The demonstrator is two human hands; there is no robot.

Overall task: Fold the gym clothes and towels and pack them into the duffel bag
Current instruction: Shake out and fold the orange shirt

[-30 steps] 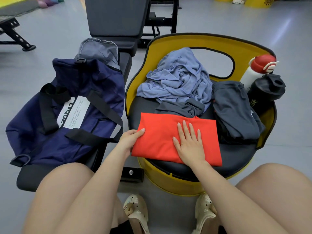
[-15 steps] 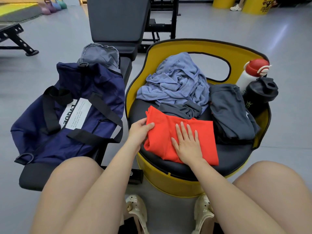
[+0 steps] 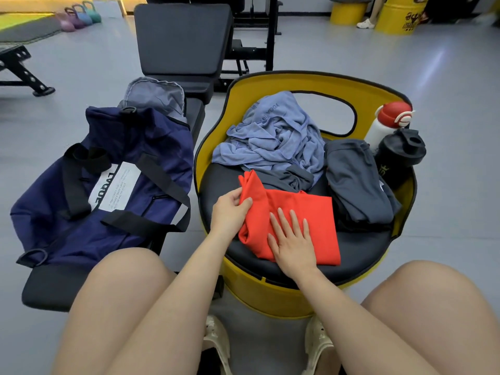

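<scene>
Head view: the red cloth [image 3: 311, 212] lies half-folded, left-hand fingers [image 3: 244, 203] pinching its raised edge, right-hand fingers [image 3: 293, 219] spread flat.

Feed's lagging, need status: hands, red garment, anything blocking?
Left hand pinches red fabric garment's left edge, lifted. Right hand flat on it. Navy duffel bag nearby; nothing blocking.

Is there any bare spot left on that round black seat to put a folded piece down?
Bare black seat shows right of the red cloth, before the grey shorts, plus a strip beside the left hand. The back is crowded with the blue towel and bottles.
</scene>
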